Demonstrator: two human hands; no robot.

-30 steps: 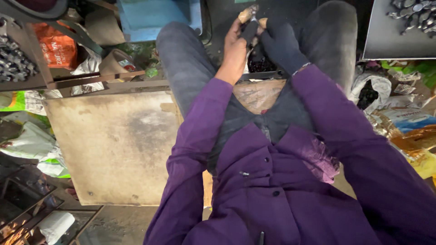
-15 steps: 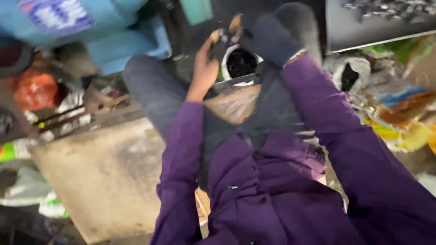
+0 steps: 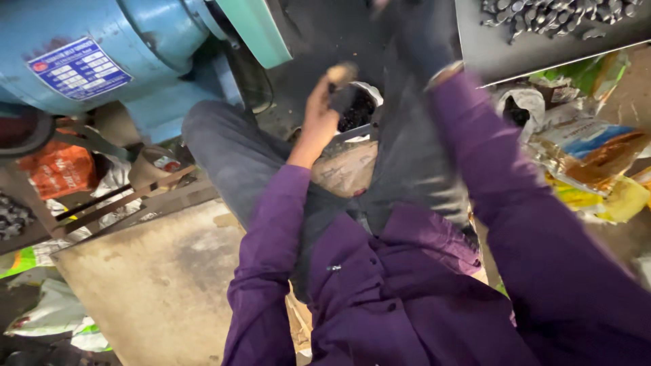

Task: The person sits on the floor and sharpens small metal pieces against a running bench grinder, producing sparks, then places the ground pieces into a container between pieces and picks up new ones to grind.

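Observation:
I sit in a purple shirt and dark trousers. My bare left hand [image 3: 320, 115] is held out between my knees and pinches a small dark part [image 3: 341, 97] just above a white-rimmed container of dark pieces [image 3: 363, 108]. My right hand [image 3: 415, 37] wears a dark glove. It is raised higher, at the top edge of the view, against a dark machine surface. It is blurred, and its fingers and whatever they hold cannot be made out.
A blue motor housing [image 3: 102, 47] fills the upper left. A grey tray of small metal parts [image 3: 563, 17] sits at the upper right, with crumpled yellow and gold packets [image 3: 590, 159] below it. An orange bag [image 3: 61, 169] and a bare concrete slab [image 3: 156, 285] lie to my left.
The view has tilted up and left, bringing the blue motor into sight. My hands were together on the small part; the gloved right hand has since lifted away toward the top edge.

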